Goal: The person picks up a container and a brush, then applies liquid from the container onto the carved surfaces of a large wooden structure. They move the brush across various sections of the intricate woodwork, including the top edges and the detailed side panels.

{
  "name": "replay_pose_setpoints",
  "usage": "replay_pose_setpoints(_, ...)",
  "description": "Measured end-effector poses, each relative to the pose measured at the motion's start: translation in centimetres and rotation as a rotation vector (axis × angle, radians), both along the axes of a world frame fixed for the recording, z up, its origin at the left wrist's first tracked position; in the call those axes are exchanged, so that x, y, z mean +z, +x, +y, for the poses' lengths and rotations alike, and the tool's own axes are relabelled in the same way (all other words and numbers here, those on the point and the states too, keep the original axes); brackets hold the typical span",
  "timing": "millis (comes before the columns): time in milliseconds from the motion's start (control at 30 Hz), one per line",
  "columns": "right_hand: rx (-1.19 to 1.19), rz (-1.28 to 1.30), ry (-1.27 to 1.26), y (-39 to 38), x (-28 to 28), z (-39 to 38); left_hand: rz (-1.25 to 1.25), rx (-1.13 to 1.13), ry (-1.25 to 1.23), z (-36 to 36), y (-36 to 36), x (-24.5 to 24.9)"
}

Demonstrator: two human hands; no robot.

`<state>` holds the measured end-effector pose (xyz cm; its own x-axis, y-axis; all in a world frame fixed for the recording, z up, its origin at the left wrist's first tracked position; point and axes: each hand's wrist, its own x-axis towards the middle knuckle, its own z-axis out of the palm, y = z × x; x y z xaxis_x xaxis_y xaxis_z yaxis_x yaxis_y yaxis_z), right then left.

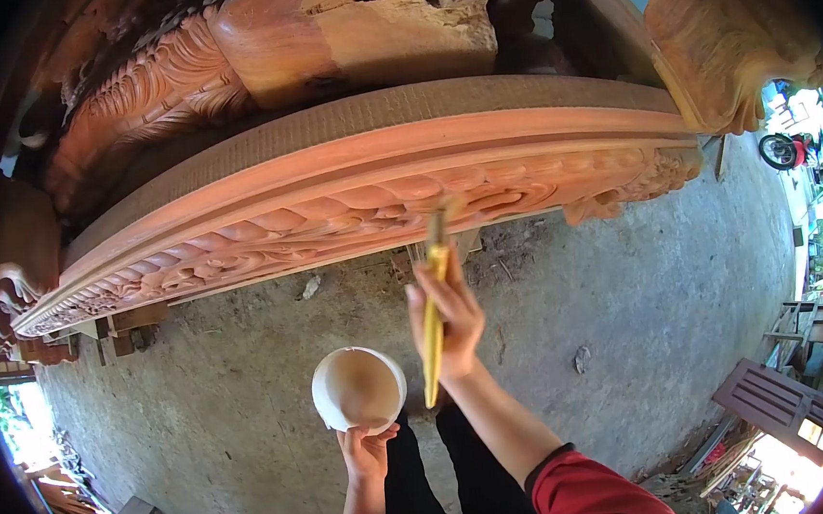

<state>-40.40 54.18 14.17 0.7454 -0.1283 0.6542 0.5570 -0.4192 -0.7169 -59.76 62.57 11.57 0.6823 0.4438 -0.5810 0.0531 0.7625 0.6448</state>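
My right hand grips a yellow-handled paintbrush, its bristles up against the carved lower edge of a long reddish wooden panel. My left hand holds a white bowl from below, just left of the brush handle. The bowl's inside looks pale; I cannot tell what is in it. The panel's front is carved with scroll and leaf shapes and stretches from far left to far right.
More carved wooden pieces and a raw log stand behind the panel. Grey concrete floor lies below, with small debris. A wooden slatted piece sits at right; a red motorbike is parked far right.
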Motion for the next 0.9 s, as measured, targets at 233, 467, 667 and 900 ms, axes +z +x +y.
replay_pose_setpoints(233, 0.317, 0.177, 0.408, 0.8, 0.4, -2.4, -0.015, -0.013, -0.011, 0.3, -0.1, -0.3)
replay_pose_setpoints(467, -0.081, 0.468, 0.663, 2.3, -2.7, -12.3, -0.030, -0.031, -0.047, 0.3, -0.1, -0.8)
replay_pose_setpoints(667, -0.514, 0.123, 0.351, 4.5, -0.1, -16.8, -0.039, -0.072, -0.043, 0.6, 0.0, -0.2)
replay_pose_setpoints(900, -0.264, -0.149, -0.085, 5.3, 0.3, -5.0, 0.016, -0.016, 0.030, 0.5, -0.2, 0.0)
